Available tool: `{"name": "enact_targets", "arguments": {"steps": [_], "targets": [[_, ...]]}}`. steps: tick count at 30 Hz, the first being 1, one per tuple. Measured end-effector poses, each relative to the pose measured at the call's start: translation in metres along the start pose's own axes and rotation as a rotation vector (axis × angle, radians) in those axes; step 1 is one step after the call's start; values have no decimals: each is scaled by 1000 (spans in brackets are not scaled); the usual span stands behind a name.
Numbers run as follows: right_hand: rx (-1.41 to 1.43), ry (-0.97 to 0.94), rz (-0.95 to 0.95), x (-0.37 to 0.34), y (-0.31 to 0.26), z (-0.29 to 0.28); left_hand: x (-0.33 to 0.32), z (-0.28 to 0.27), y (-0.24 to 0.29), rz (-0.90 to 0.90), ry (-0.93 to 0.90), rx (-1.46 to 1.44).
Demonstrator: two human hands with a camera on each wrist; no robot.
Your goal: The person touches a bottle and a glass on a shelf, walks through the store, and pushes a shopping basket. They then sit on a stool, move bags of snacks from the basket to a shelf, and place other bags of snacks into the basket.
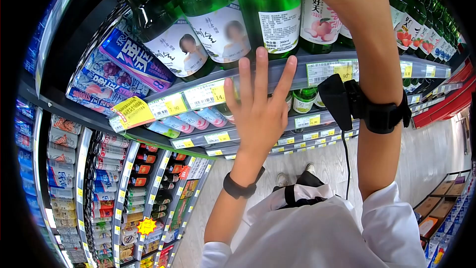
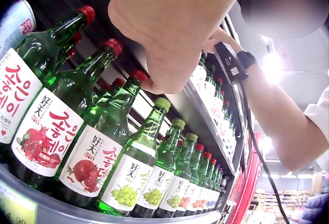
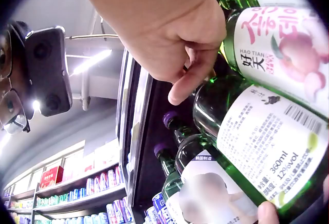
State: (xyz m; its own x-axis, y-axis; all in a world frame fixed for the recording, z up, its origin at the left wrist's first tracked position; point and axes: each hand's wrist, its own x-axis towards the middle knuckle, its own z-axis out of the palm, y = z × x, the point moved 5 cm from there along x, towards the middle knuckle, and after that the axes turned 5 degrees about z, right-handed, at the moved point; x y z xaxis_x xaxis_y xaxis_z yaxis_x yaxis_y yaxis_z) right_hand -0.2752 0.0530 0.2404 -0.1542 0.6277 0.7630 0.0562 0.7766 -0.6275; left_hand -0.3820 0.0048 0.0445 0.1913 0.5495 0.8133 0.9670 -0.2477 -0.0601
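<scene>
Supermarket aisle, grey floor, dark grey shelving (image 1: 302, 69) with yellow-and-white price tags, one reading 7.90. Person in white sleeves has a green glass bottle with a white back label (image 1: 279, 27) up on the top shelf, and the right wrist view reads 360ml and 12%vol off it. Right hand (image 3: 180, 44) has its grip curled tight, pinching that bottle at the neck. Left hand (image 1: 260, 114) has its grip spread wide, fingertips right at the base; can't tell how hard they press, if at all.

Next door on one side is a green glass bottle with a pink peach label (image 3: 277, 49), 好天 / HAO TIAN. Other side, purple-capped green bottles with portrait labels (image 3: 211, 193), one marked 韩国制造. Left wrist view gets red-capped green bottles with pomegranate labels (image 2: 49, 131), 好天 again, plus green-capped ones with grape labels (image 2: 126, 183). Blue-and-purple can pack (image 1: 131, 62) says 强爽.
</scene>
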Motion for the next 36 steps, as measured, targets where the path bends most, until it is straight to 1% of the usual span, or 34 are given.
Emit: {"name": "enact_targets", "arguments": {"steps": [3, 6, 10, 13, 16, 19, 21, 25, 27, 28, 30, 34, 36], "targets": [[-18, -2, 26, -1, -2, 0, -1, 0, 0, 0, -5, 0], [-11, 29, 15, -4, -6, 0, -1, 1, 0, -1, 6, -3], [2, 19, 7, -4, -6, 1, 0, 1, 0, -1, 2, 1], [2, 37, 28, -6, -7, 0, -1, 1, 0, 0, 3, 9], [-45, 17, 6, -6, -11, 0, 0, 0, 1, 4, -1, 20], [-75, 45, 23, -5, -12, 2, 1, -2, 1, 13, 5, 3], [-122, 37, 166, 0, -6, 3, 1, -2, 2, 11, 3, -2], [-98, -20, 196, 4, -4, 3, 1, -2, 2, 11, 1, 4], [-138, -36, 210, 5, -2, 3, 1, -2, 2, 10, 2, 4], [-139, -37, 209, 3, -2, 3, 1, -2, 2, 9, 3, 3], [-56, -28, 84, -3, -9, 1, 1, -2, 2, 16, 8, 14], [-109, 32, 68, -3, -10, 2, 1, -1, 1, 28, 9, 41], [-154, 3, 227, 1, -7, 3, 1, -1, 1, 24, 13, 31]]}}
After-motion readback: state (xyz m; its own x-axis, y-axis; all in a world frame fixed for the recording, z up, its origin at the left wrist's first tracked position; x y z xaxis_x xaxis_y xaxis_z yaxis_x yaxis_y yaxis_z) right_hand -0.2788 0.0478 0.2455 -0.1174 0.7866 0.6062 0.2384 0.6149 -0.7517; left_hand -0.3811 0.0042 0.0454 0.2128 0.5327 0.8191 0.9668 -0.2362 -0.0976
